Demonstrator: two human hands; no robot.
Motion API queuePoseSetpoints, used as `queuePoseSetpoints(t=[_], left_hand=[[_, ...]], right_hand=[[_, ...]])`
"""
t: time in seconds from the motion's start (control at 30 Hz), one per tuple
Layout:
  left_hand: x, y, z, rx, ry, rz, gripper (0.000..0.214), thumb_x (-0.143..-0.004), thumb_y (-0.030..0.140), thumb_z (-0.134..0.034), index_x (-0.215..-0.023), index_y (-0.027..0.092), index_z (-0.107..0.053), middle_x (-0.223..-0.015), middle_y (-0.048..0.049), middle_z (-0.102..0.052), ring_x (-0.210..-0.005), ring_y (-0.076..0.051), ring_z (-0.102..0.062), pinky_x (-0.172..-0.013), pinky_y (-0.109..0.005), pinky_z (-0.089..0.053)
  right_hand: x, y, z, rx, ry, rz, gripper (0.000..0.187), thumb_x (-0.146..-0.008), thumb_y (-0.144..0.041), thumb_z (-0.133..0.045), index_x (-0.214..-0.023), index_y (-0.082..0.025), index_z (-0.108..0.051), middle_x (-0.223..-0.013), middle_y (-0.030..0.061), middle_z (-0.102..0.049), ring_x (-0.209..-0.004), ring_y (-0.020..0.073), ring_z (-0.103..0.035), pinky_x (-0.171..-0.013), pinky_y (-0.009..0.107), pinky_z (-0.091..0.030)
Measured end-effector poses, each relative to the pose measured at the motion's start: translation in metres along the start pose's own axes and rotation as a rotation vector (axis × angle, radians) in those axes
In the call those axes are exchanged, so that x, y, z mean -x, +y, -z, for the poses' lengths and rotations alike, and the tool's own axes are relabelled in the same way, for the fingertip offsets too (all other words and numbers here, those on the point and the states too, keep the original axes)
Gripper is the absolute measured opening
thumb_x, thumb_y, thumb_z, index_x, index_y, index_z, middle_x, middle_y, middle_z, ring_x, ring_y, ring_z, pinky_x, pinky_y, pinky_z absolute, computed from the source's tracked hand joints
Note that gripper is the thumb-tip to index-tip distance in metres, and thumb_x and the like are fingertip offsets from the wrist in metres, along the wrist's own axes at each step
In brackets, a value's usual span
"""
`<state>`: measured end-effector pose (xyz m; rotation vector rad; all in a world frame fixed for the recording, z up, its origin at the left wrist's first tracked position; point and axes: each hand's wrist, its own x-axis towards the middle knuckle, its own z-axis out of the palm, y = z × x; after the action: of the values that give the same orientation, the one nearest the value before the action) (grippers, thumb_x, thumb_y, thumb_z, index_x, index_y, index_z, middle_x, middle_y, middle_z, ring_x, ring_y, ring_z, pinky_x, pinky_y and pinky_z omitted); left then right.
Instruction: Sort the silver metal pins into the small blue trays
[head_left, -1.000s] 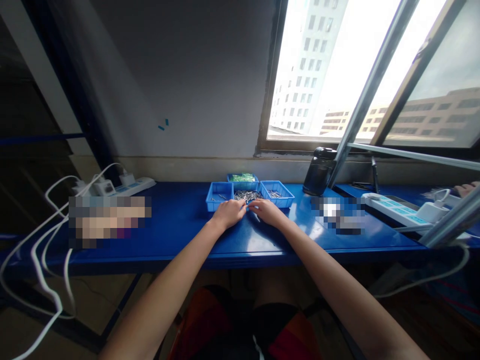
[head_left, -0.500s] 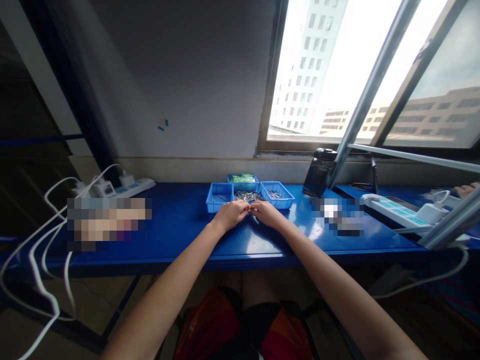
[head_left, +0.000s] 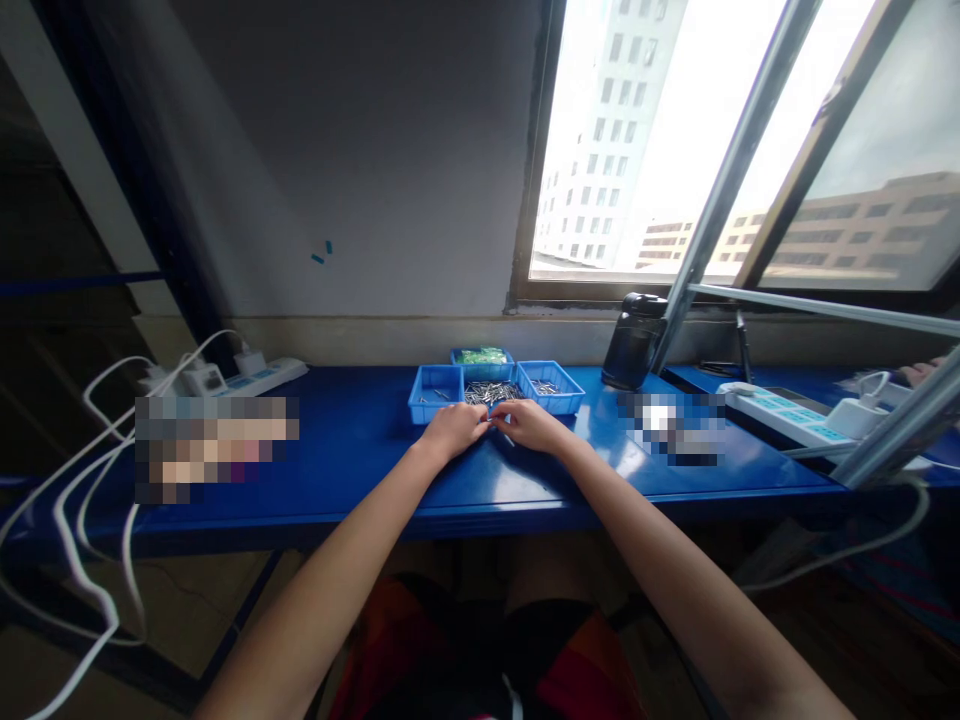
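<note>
My left hand (head_left: 459,428) and my right hand (head_left: 527,424) meet fingertip to fingertip just in front of a heap of small metal pieces (head_left: 491,391). Both are closed in a pinch; whatever lies between the fingers is too small to make out. Left of the heap stands a blue bin (head_left: 435,408) with a few thin pieces inside. On the other side, a second blue bin (head_left: 553,400) holds some more metal pieces. Behind the heap, a third blue bin (head_left: 457,357) contains green packets (head_left: 482,356).
A black bottle-like container (head_left: 634,342) stands on the blue table (head_left: 337,480) near the window. White power strips lie at the left (head_left: 266,378) and right (head_left: 780,415), with loose cables. Two blurred patches cover things on the table. Another person's hand (head_left: 921,372) shows at the far right.
The view has shifted slightly. My hands stay together in front of the heap, with the fingertips posed a little differently. The bins have not moved on the table.
</note>
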<state>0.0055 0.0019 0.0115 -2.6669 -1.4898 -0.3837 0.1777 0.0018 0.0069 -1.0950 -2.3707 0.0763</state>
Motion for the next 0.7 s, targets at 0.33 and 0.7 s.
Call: queuePoseSetpoints(t=[0.33,0.7], left_hand=[[0.001,0.001,0.0,-0.004,-0.038,0.052,0.026,-0.084,0.036,-0.039,-0.087,0.02,-0.059,-0.085,-0.0069,-0.064,-0.082,-0.021,-0.06,-0.068,-0.026,-0.044],[0.0,0.001,0.004,-0.002,-0.069,0.094,0.021,-0.082,0.035,-0.044,-0.09,0.02,-0.057,-0.087,-0.0062,-0.064,-0.084,-0.02,-0.059,-0.072,-0.026,-0.043]], right_hand=[[-0.003,0.013,-0.005,0.033,0.005,-0.059,0.016,-0.08,-0.02,-0.048,-0.081,-0.018,-0.064,-0.079,0.0035,-0.065,-0.072,0.0127,-0.056,-0.066,0.021,-0.039],[-0.001,0.012,-0.007,0.019,-0.009,-0.134,0.009,-0.072,-0.014,-0.054,-0.078,-0.018,-0.06,-0.074,0.0005,-0.062,-0.064,0.0099,-0.053,-0.06,0.019,-0.037]])
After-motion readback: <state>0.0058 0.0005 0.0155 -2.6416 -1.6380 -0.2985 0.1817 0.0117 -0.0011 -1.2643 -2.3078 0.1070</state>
